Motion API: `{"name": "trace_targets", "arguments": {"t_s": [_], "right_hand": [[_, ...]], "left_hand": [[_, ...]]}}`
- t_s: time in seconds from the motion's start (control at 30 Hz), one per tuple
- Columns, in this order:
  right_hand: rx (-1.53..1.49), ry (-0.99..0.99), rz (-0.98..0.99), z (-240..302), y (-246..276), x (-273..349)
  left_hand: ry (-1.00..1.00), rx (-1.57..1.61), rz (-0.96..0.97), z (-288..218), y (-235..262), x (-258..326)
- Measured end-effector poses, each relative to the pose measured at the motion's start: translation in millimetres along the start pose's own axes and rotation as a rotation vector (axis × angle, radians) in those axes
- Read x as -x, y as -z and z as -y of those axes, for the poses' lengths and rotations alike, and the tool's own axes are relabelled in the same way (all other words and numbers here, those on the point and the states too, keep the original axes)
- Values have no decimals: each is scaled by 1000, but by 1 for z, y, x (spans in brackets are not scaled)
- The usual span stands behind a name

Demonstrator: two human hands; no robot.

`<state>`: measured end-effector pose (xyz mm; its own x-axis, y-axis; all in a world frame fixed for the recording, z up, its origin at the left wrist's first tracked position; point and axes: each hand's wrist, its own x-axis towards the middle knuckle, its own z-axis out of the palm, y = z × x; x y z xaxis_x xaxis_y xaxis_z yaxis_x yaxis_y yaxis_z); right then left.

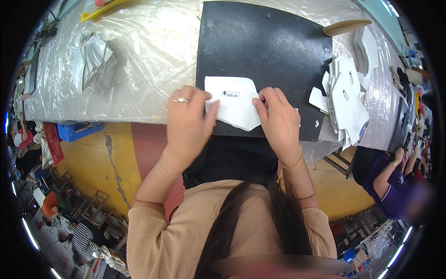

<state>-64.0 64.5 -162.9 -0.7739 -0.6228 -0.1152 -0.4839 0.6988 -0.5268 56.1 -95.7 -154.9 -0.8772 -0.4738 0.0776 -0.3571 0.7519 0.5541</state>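
A white flat cut piece (231,109) with a small dark printed mark lies on the black board (265,46) in front of me. At its right edge, my right hand (279,116) is closed, thumb and fingertips pinching the border. My left hand (187,123), with a ring on one finger, hovers over the piece's left edge. Its fingers are bent and the thumb stands apart from them, with nothing visible between. The piece's lower left part is partly hidden behind the left thumb.
Right of the board lies a loose stack of similar printed white pieces (346,100); a wooden stick-like tool (346,27) rests above it. Another white stack (94,63) sits on the plastic-covered table (153,60) at left. A co-worker in purple (389,186) is at far right.
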Motion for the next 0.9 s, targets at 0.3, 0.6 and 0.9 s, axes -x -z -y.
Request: {"name": "trace_targets", "arguments": {"t_s": [0.3, 0.6, 0.9], "right_hand": [[32, 48, -22, -4, -4, 0], [4, -22, 16, 0, -2, -2], [37, 62, -26, -3, -5, -2]], "left_hand": [[-335, 33, 188, -20, -37, 28], [-269, -83, 221, 2, -28, 40], [-194, -143, 154, 16, -11, 41]]}}
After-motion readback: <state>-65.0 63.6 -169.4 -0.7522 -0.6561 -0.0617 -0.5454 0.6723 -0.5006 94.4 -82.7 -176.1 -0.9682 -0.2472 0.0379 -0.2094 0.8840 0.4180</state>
